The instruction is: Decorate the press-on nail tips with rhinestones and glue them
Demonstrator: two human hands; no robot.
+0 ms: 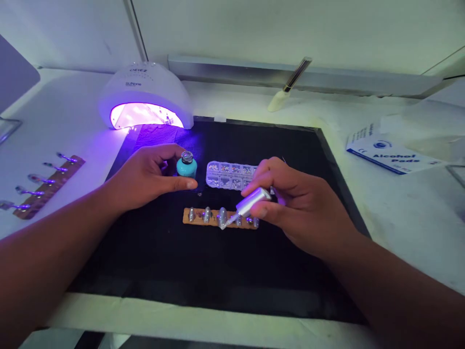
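My left hand (156,169) is closed round a turquoise nail polish bottle (186,168), whose open neck points up. In my right hand (290,194) is the silver cap of a nail polish brush (253,202), pinched between thumb and fingers. The brush slants down to the left, its tip at the lower end of the middle silver press-on nail (222,216). Several such nails stand in a row on a brown strip (199,219) on the black mat (174,271). Behind the strip lies a clear rhinestone box (225,175), its right part hidden by my right hand.
A white nail lamp (145,89) glows purple at the back left. On the left, another brown strip (51,189) carries several nails. A soft brush (288,87) leans at the back, and an alcohol pads box (395,150) lies at the right.
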